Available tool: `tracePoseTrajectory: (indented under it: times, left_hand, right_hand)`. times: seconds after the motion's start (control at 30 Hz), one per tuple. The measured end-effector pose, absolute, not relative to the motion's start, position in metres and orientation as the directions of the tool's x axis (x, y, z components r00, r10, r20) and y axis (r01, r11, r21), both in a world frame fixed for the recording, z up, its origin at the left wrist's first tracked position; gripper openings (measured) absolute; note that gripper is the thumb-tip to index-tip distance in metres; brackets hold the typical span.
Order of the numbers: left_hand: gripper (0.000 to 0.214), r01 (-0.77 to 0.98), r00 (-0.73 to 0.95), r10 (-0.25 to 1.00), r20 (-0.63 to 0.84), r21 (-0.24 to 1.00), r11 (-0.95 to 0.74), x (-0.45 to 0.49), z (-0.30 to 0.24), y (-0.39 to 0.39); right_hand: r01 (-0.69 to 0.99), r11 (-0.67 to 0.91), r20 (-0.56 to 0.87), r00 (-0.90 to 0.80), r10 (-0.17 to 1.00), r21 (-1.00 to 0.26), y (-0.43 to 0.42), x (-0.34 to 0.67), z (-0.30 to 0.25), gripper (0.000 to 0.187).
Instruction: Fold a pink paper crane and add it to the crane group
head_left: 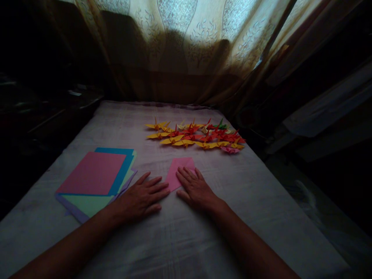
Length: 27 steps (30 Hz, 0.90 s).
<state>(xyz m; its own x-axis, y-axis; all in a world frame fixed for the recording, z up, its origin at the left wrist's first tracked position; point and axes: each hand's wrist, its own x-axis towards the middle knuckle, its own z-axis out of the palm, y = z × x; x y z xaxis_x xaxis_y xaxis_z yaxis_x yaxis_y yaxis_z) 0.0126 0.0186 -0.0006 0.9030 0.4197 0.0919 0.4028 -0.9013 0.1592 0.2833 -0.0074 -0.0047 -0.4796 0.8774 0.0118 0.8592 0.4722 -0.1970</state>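
A folded piece of pink origami paper point(174, 174) lies flat on the cloth-covered table point(186, 248), with crease lines near its top. My right hand point(195, 188) rests palm down over its right part, fingers stretched out and hiding some of it. At the paper's lower left edge, the fingertips of my left hand point(148, 195) touch or nearly touch it; that hand lies flat with its fingers spread. Neither hand grips anything.
To the left sits a loose stack of coloured paper sheets point(93, 172), pink on top of blue, green and purple. Several folded paper cranes point(197, 135), mostly yellow and red, stand in rows at the back right. A patterned curtain point(180, 46) hangs behind the table.
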Motion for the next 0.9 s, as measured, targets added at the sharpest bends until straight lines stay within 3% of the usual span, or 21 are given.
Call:
tracePoseTrajectory:
  times: [0.17, 0.43, 0.77, 0.9]
  left_hand:
    - [0.047, 0.373, 0.912, 0.391, 0.120, 0.148, -0.916, -0.005, 0.006, 0.015]
    - [0.031, 0.393, 0.848, 0.409, 0.337, 0.119, -0.912, -0.007, 0.002, 0.010]
    - [0.032, 0.433, 0.832, 0.468, 0.298, 0.180, -0.883, 0.006, -0.008, 0.004]
    - [0.030, 0.449, 0.821, 0.486, 0.299, 0.189, -0.873, 0.006, -0.007, 0.002]
  right_hand:
    - [0.869, 0.455, -0.010, -0.465, 0.885, -0.194, -0.008, 0.281, -0.006, 0.063]
    - [0.889, 0.421, -0.079, -0.439, 0.895, -0.180, -0.008, 0.279, -0.003, 0.065]
    - [0.897, 0.412, 0.021, -0.415, 0.910, -0.162, -0.011, 0.278, -0.004, 0.063]
    - [0.879, 0.455, 0.107, -0.444, 0.890, -0.143, -0.018, 0.277, -0.001, 0.053]
